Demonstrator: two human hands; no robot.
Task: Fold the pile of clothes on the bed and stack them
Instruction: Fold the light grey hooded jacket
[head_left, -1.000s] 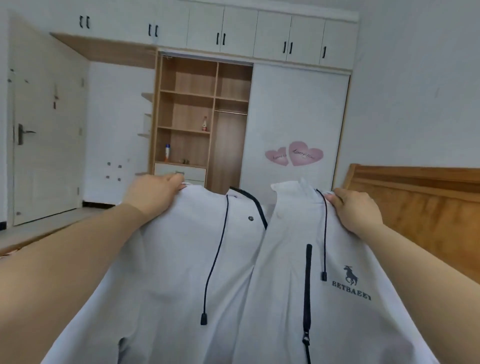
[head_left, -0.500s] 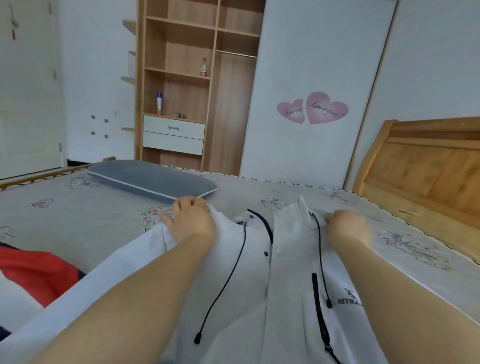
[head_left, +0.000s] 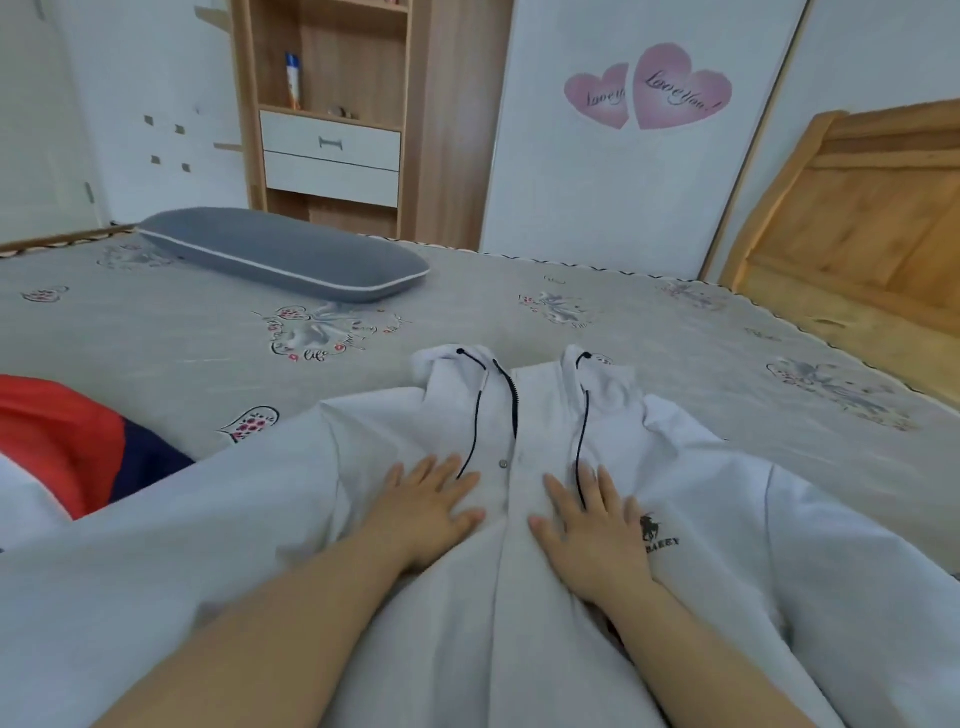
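- The white hooded jacket (head_left: 519, 597) lies front-up on the bed (head_left: 156, 332), with the hood end pointing away from the person and the front closure running down the middle.
- The left hand (head_left: 426, 512) rests palm-down on the jacket's left front panel, just beside the closure. Its fingers (head_left: 441, 475) are straight and slightly spread, flat on the cloth; they grip nothing.
- The right hand (head_left: 592, 525) rests palm-down on the right front panel, just beside the closure. Its fingers (head_left: 605, 486) are straight, slightly spread and hold nothing.
- Two black drawcords (head_left: 475, 431) run from the hood down each front panel; the right one ends at the right hand.
- A black horse logo (head_left: 650, 529) with lettering sits on the chest, just beside the right hand.
- A red, navy and white garment (head_left: 67, 447) lies on the bed at the left edge, partly under the jacket's sleeve.
- A grey pillow (head_left: 280, 254) lies at the far side of the bed, well apart from the jacket.
- A wooden headboard (head_left: 857, 208) stands at the right.
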